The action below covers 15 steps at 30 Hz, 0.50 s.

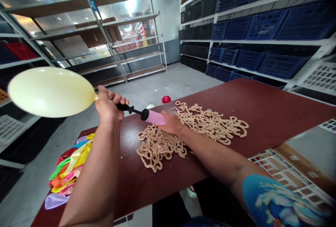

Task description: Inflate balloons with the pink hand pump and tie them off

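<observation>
Head view: two bare hands are shown above a dark-red table point(265, 106).
Balloon, pale yellow, inflated point(51, 92): held in the air at the left, its neck kept against the left hand point(109, 104); the join is hidden by the hand.
Hand pump, pink barrel, black rod point(154, 117): held between both hands, tilted, rod partly exposed.
Left grip: fingers curled tightly round the pump's black end.
Right grip: pink barrel enclosed by the right hand point(171, 123).
Beige curly strands point(160, 148): laid on the table in two heaps, one below the right hand, one beyond it.
Flat balloons, assorted colours point(72, 164): piled at the table's left edge, partly covered by the left forearm.
Red ball-like item point(166, 99): seen past the far edge.
Blue crates point(267, 24): shelved at the right.
</observation>
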### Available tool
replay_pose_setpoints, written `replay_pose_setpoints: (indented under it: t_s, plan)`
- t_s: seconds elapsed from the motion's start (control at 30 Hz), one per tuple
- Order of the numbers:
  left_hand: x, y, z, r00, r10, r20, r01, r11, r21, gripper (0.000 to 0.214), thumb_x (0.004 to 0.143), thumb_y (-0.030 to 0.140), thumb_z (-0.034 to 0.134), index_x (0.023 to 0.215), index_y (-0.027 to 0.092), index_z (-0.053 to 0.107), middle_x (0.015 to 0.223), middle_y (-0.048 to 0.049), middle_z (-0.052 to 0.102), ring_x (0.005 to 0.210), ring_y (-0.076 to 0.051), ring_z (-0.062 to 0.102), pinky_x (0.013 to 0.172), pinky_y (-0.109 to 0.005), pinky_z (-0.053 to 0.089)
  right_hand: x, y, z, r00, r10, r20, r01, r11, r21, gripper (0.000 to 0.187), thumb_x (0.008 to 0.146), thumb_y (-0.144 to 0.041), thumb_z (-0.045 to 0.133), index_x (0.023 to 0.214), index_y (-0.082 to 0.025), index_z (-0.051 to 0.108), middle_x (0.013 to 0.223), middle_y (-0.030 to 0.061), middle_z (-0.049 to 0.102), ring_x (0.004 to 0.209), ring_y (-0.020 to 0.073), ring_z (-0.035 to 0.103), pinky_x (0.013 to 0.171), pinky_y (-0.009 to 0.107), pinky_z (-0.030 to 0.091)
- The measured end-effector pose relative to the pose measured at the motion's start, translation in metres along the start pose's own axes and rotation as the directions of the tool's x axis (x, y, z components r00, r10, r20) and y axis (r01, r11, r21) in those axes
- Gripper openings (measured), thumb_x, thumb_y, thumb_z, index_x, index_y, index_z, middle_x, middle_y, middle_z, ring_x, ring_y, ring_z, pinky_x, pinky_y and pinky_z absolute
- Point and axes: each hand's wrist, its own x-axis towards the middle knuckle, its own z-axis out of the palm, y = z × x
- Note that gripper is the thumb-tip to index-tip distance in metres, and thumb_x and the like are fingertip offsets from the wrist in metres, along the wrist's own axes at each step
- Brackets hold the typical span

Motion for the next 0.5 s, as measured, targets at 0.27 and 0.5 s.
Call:
replay_pose_setpoints:
  t_s: [0.27,0.5]
  plan:
    - [-0.013,-0.041,-0.005,0.991,-0.055,-0.124,0.058,0.998,0.024,0.044,0.08,0.051,0.041,0.057,0.021,0.02,0.039,0.007,0.022,0.032,-0.01,0.034,0.039,-0.025,0.037,0.001,-0.005,0.007,0.999,-0.039,0.004,0.039,0.998,0.042,0.04,0.066,-0.045,0.057,0.096,-0.018,0.05,0.084,0.0067,0.06,0.074,0.0187,0.056,0.058,0.028,0.033]
    - [0.002,0.031,-0.01,0.969,0.012,-0.246,0.018,0.993,0.119,0.037,0.082,0.041,0.039,0.059,0.02,0.019,0.04,0.007,0.022,0.033,-0.01,0.032,0.042,-0.026,0.038,0.003,-0.007,0.004,0.997,-0.083,-0.002,0.083,0.99,0.116,0.038,0.067,-0.042,0.057,0.096,-0.019,0.05,0.087,0.0062,0.061,0.076,0.0191,0.056,0.06,0.029,0.038]
